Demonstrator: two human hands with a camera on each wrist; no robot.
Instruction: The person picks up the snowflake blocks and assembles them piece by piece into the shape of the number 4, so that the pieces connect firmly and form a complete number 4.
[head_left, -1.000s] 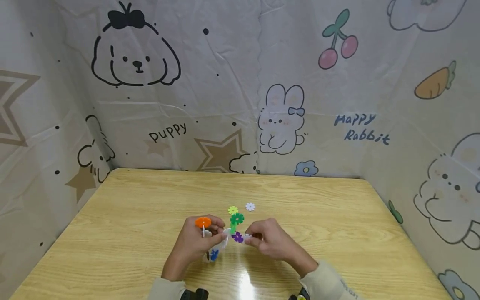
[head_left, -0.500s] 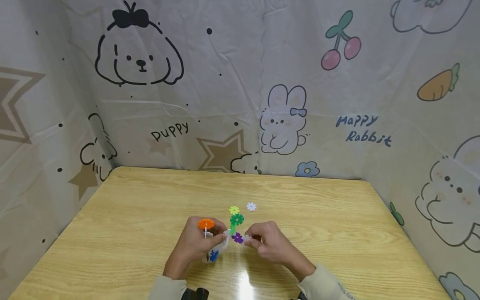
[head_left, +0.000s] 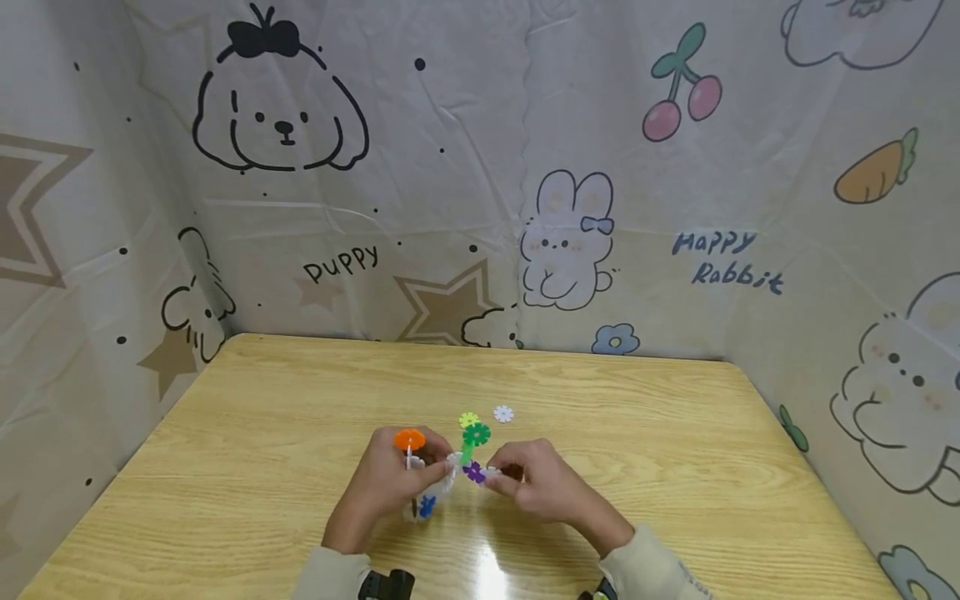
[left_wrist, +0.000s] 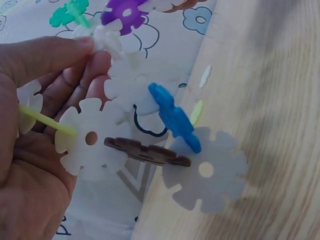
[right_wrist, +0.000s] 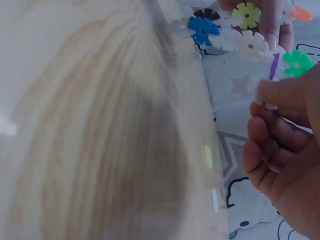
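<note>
Between thumb and fingers my left hand (head_left: 378,483) pinches a white piece of a chain of notched plastic snowflake discs. The chain includes an orange disc (head_left: 409,439), a brown disc (left_wrist: 147,151), a blue disc (left_wrist: 175,120), several white discs and a green disc (head_left: 477,434). A purple disc (head_left: 473,472) sits at the chain's right side, between the hands. My right hand (head_left: 547,482) pinches a small white disc (right_wrist: 267,103) against the purple one. Its fingertips hide much of that disc, and whether the two are joined I cannot tell.
Beyond the hands, a yellow disc (head_left: 468,418) and a white disc (head_left: 503,413) lie loose on the wooden table (head_left: 637,417). A patterned cloth (head_left: 450,183) hangs behind the table and along both sides.
Both hands stay nearly in place, still holding the pieces. The orange, green and purple discs have shifted up slightly; the right fingertips are a little closer to the purple disc.
</note>
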